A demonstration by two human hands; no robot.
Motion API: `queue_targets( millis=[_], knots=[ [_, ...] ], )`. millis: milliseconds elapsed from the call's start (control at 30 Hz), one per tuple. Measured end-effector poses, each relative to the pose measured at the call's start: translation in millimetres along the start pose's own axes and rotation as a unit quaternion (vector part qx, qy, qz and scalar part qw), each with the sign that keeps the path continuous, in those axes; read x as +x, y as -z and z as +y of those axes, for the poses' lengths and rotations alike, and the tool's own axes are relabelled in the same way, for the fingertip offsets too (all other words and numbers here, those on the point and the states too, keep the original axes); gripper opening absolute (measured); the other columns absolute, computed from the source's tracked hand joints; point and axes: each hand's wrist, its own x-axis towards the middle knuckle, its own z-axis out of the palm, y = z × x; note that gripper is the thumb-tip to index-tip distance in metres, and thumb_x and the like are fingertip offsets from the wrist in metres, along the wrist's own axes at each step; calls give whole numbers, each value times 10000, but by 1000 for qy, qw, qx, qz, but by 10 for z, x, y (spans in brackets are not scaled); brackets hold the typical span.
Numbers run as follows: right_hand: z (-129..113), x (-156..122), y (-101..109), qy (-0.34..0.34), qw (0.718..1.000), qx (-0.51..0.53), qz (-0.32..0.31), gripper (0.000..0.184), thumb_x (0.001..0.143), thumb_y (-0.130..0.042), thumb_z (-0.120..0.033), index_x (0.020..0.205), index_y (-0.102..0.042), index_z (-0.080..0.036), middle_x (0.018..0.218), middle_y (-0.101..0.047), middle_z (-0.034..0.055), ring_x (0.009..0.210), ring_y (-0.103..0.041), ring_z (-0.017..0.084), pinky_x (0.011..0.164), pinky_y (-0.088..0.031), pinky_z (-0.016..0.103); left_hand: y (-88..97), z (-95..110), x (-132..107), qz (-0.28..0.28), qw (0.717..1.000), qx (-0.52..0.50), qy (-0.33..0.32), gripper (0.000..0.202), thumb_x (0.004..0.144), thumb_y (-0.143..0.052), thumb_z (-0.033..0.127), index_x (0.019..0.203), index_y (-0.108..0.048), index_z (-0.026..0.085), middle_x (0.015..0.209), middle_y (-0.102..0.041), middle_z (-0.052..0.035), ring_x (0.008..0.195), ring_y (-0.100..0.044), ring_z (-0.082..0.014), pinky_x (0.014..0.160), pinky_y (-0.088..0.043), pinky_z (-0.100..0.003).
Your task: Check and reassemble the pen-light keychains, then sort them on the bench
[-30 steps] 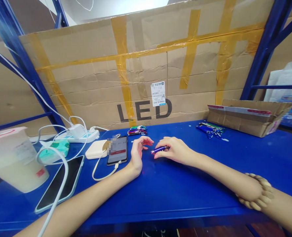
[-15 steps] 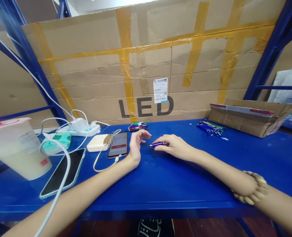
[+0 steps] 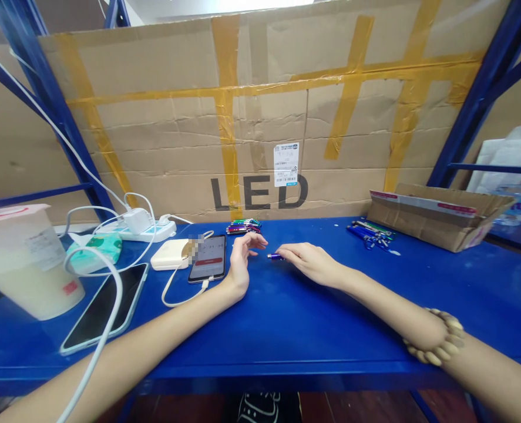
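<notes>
My right hand (image 3: pixel 312 263) is closed on a purple-blue pen (image 3: pixel 275 257); only the pen's silver-tipped end sticks out, pointing left, and the rest is hidden under the fingers. Opposite it, my left hand (image 3: pixel 242 264) stands on its side on the blue table (image 3: pixel 260 329), fingers curved and apart, holding nothing. A small gap separates the pen from the left fingertips. Just behind the left hand lies a pile of coloured pens (image 3: pixel 244 226). Farther right, in front of an open cardboard box, several blue and green pens (image 3: pixel 370 234) lie loosely together.
Left of my left hand are a charging phone (image 3: pixel 207 258), a cream power bank (image 3: pixel 170 254), a second phone (image 3: pixel 106 308), a drink cup (image 3: pixel 26 264), a tissue pack (image 3: pixel 93 252) and a power strip (image 3: pixel 141 229) with cables. Cardboard box (image 3: pixel 436 217) stands back right.
The right fingers have slid along the pen towards its silver end, so less of it shows. The left hand keeps its pose. The whole view has shifted slightly.
</notes>
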Motion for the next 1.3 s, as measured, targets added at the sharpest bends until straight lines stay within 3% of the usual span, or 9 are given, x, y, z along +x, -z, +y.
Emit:
queue_targets(
  millis=[100,233,467,567,667,833,933,1067,1300],
  knots=[
    [218,42,12,-73,992,-99,-2,333,928,-325,-377,1142,-546,-252,1119,-627,48,1001,-583,217,772,-434,304,19,-27,23,4,1000,-6,5,350,760,-235,334,704,-546,183,825,-620,-57,829,-545,-208,721,-362,-300],
    [624,48,156,-207,946,-247,39,327,930,-320,-291,1132,-567,-222,1133,-592,91,949,-601,194,742,-437,274,44,-64,44,-1,1000,1,6,339,767,-244,325,699,-545,185,831,-618,-56,837,-546,-210,728,-368,-299],
    [994,-58,407,-354,869,-328,108,314,834,-376,-89,1050,-600,-41,1107,-541,258,1075,-487,351,801,-391,429,56,-105,24,-12,999,38,-30,323,761,-246,341,689,-522,190,807,-591,-60,822,-523,-215,716,-365,-303],
    [921,0,348,-304,879,-343,130,369,814,-420,-111,1163,-533,-73,1179,-488,236,1106,-446,331,840,-362,428,47,-93,-6,-26,997,50,-46,315,770,-258,335,653,-513,193,780,-576,-56,791,-510,-210,694,-363,-302],
    [716,181,199,-153,935,-303,100,374,808,-455,-172,1174,-531,-152,1183,-501,164,1086,-460,275,839,-372,387,39,-38,-60,-49,994,65,-77,311,782,-280,330,615,-506,196,746,-555,-51,762,-495,-207,696,-364,-305],
    [217,652,-115,46,960,-271,46,351,877,-357,-156,1182,-531,-176,1250,-486,124,1099,-459,234,870,-359,379,36,93,-185,-134,937,202,-252,238,800,-370,286,615,-490,197,741,-533,-53,795,-484,-209,786,-343,-340],
    [-65,912,-259,70,963,-256,47,360,916,-315,-181,1230,-489,-207,1269,-480,102,1090,-462,214,873,-368,371,34,123,-235,-182,891,261,-322,181,789,-401,240,637,-488,194,770,-540,-49,769,-484,-192,777,-338,-342],
    [-290,1118,-351,75,963,-258,30,316,910,-370,-186,1188,-521,-190,1228,-527,102,1104,-460,220,911,-353,392,37,112,-237,-199,871,274,-355,127,760,-423,197,644,-476,188,748,-530,-47,752,-486,-185,732,-353,-327],
    [-245,1096,-251,49,966,-255,12,222,841,-523,-249,1024,-628,-180,1055,-632,115,1052,-508,265,859,-377,389,77,127,-176,-156,912,221,-309,219,812,-396,197,607,-471,185,716,-514,-36,742,-485,-173,766,-355,-322]
  ],
)
